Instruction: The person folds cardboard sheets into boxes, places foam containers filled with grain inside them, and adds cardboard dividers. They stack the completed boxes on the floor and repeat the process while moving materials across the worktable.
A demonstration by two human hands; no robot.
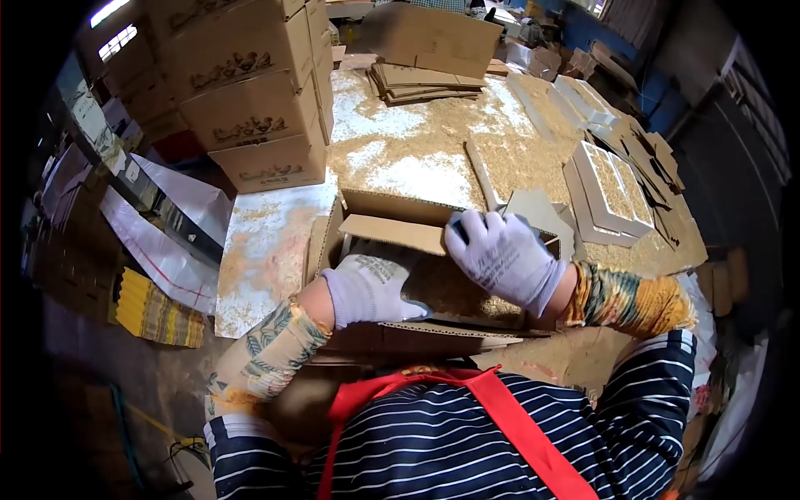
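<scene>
An open cardboard box (450, 335) sits in front of me with sawdust-like filling (467, 296) inside. My right hand (506, 254), in a light glove, is closed on the end of a cardboard strip (392, 233) that crosses the top of the box. My left hand (371, 287), gloved too, reaches into the box below that strip. Its thumb stretches out to the right over the filling, apart from the other fingers, whose tips are hidden by the strip and the box. A grey cardboard piece (533, 208) lies just behind the box.
Printed cartons (258, 121) are stacked at the left. Sawdust covers much of the table (375, 158). White trays with filling (612, 187) stand at the right. Flat cardboard sheets (425, 83) lie at the back. Yellow egg-tray-like stacks (158, 308) stand low at the left.
</scene>
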